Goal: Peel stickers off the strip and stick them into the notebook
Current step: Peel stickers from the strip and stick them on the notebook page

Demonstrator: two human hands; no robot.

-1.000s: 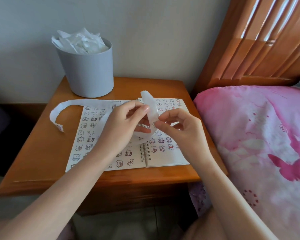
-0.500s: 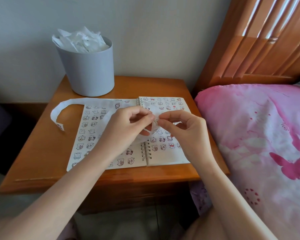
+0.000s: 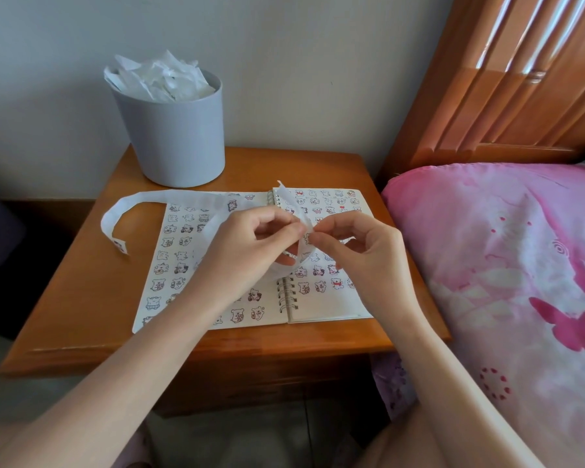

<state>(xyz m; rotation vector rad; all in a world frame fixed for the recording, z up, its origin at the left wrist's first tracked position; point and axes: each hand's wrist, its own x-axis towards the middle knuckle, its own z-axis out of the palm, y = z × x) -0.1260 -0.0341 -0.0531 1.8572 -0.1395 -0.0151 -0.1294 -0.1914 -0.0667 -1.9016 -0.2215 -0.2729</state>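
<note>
White paper strip (image 3: 156,197) looping from table's left side, across notebook (image 3: 321,307) top, rising btwn both hands. Pinching strip w/ left hand (image 3: 250,244), thumb + forefinger closed on it just above spiral binding. Right hand (image 3: 362,251) meeting it fingertip to fingertip, nipping at strip's edge; can't tell whether sticker already lifting. Lying open on wooden nightstand (image 3: 81,298), pages filling w/ small stickers. Grey bin (image 3: 176,136) standing behind, holding crumpled paper.

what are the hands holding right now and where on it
Both hands pinch the white sticker strip near its right end, above the open notebook: left hand and right hand fingertips meet there. Its long tail lies loose.
</note>
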